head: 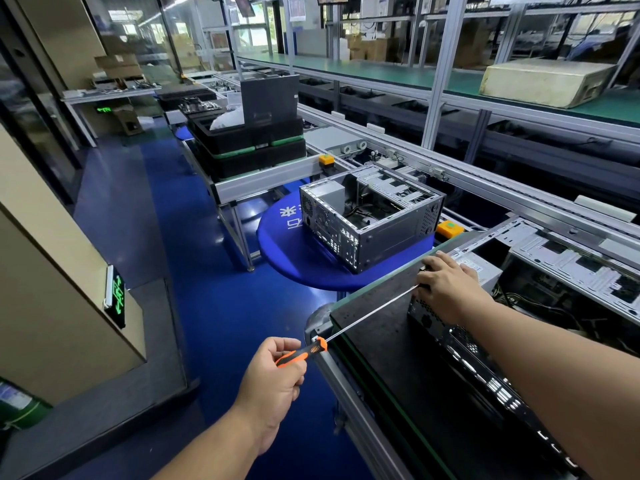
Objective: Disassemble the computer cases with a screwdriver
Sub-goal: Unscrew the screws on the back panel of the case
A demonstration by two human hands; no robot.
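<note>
Curled around the orange-and-black handle, the left hand [273,375] grips the screwdriver [346,327], whose long thin shaft slants up and right across the dark bench [381,341] to the rear corner of the near case [485,358]. Its tip is hidden under the right hand [446,289], which rests on that corner with bent fingers pressed to the metal. A second case [370,216], open-topped, sits well apart on a round blue table [287,247] behind. Black trays [249,147] are stacked at the far left.
</note>
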